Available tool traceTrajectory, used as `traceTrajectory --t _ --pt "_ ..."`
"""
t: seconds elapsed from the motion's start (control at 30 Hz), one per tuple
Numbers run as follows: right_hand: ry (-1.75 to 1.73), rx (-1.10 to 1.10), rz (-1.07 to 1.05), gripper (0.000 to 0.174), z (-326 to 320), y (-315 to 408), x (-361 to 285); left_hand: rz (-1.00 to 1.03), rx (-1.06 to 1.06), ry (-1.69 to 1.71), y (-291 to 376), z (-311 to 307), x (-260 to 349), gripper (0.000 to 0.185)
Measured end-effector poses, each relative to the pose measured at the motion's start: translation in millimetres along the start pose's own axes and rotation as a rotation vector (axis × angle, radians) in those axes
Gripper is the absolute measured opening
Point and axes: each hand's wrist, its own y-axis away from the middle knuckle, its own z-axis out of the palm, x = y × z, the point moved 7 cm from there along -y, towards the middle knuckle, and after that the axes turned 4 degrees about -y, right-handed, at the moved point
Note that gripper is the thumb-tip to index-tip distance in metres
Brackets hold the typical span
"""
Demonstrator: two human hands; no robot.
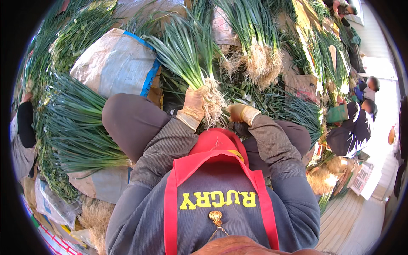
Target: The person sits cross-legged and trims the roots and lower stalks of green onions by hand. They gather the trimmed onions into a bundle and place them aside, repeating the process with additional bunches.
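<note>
My left hand, in a pale thin glove, grips a bunch of green onions by the white stems, leaves pointing away from me. Their stringy roots hang towards my lap, over a red apron. Close to the right of those roots is my right hand, gloved too, with its fingers curled; whether it holds some of the roots I cannot tell. Beyond it lies another bunch of green onions with its roots turned towards me. A large pile of green onions rests left of my knee.
A woven plastic sack with a blue stripe lies ahead on the left. Loose leaves cover the ground before me. Trimmed-looking roots are heaped at lower left. Other people sit at the right and far left among more onions.
</note>
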Motion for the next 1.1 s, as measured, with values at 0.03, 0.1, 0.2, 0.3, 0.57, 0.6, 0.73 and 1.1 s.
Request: traceTrajectory --t 0.03,0.1,0.2,0.3,0.57,0.6,0.73,1.1 --pt "-0.044 0.056 -0.102 0.043 -2 3 -7 -0.044 0.076 -0.126 -1 -6 -2 0.019" --pt "-0.155 0.181 -0.269 0.047 -16 17 -10 -0.088 0.098 -0.145 -1 -9 -5 0.021" --pt "-0.64 0.699 -0.267 0.041 -73 39 18 -0.076 0.074 -0.133 -2 -8 -7 0.021" --pt "-1.258 0.764 -0.623 0.051 -99 41 12 -0.095 -0.047 0.083 -2 -1 -12 0.023" --pt "-1.022 0.828 -0.585 0.02 -100 38 -20 -0.284 0.034 0.159 -3 -14 -30 0.021" --pt "-0.82 0.913 -0.508 0.017 -102 48 -18 -0.278 0.02 0.127 -3 -13 -30 0.017" --pt "-0.627 0.883 -0.57 0.018 -100 80 -17 -0.131 0.067 -0.015 -7 -12 -18 0.012" --pt "-1.018 0.86 -0.264 0.04 -83 53 31 -0.057 0.14 -0.122 3 -8 -19 0.018"
